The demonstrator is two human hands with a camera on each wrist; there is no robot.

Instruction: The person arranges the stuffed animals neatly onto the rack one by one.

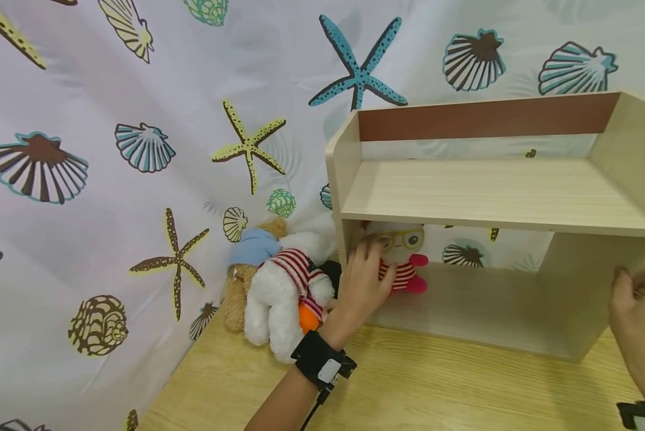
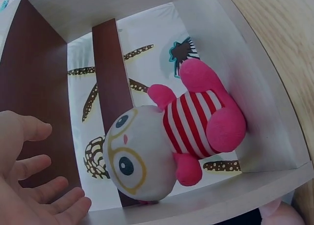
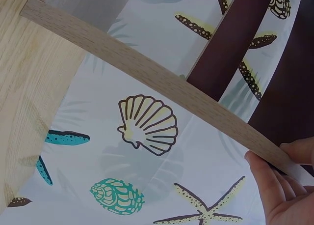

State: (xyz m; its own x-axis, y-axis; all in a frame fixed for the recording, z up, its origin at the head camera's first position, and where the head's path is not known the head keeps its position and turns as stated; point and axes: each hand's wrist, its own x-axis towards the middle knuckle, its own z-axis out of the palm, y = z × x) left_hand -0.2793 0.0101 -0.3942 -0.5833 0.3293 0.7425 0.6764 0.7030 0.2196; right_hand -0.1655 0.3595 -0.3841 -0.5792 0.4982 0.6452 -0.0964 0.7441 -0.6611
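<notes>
one bespectacled plush doll [image 1: 405, 266], upright, just beyond our spread, nearer left hand [image 1: 362, 280]; our right hand [image 1: 641, 329] pinches the shelf side panel [image 1: 586, 281].

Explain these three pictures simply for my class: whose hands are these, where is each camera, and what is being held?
There is no robot: these are a person's two bare hands. The widest picture comes from a camera on the head; the other two come from cameras on each wrist. A pale shelf unit stands on the table, with plush toys beside it and a striped doll inside. The left hand is near the doll, holding nothing; the right hand grips the shelf's side edge.
</notes>
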